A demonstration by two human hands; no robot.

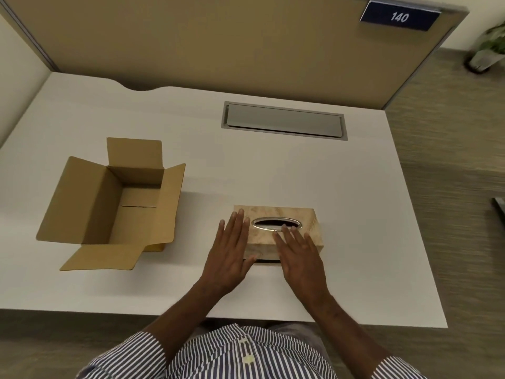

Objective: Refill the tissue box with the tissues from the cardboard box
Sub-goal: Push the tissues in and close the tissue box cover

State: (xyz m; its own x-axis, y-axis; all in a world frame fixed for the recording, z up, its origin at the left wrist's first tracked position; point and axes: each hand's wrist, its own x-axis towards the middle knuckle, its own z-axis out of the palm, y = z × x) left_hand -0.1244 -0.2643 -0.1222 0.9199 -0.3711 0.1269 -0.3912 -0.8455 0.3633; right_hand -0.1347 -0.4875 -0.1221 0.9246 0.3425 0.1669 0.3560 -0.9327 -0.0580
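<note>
A wood-patterned tissue box [306, 220] with an oval metal-rimmed slot lies on the white desk [300, 173], near its front edge. No tissue sticks out of the dark slot. My left hand [232, 250] is flat, fingers spread, over the box's left end. My right hand [300, 255] is flat over the box's front right part, fingertips near the slot. Neither hand holds anything. The brown cardboard box [90, 209] stands to the left with its flaps open; the inside that I can see shows bare cardboard and no tissues.
A grey cable hatch [284, 120] is set into the desk behind the tissue box. A tan partition [218, 36] with a blue sign reading 140 closes the back. A potted plant [489, 47] stands on the floor at the far right.
</note>
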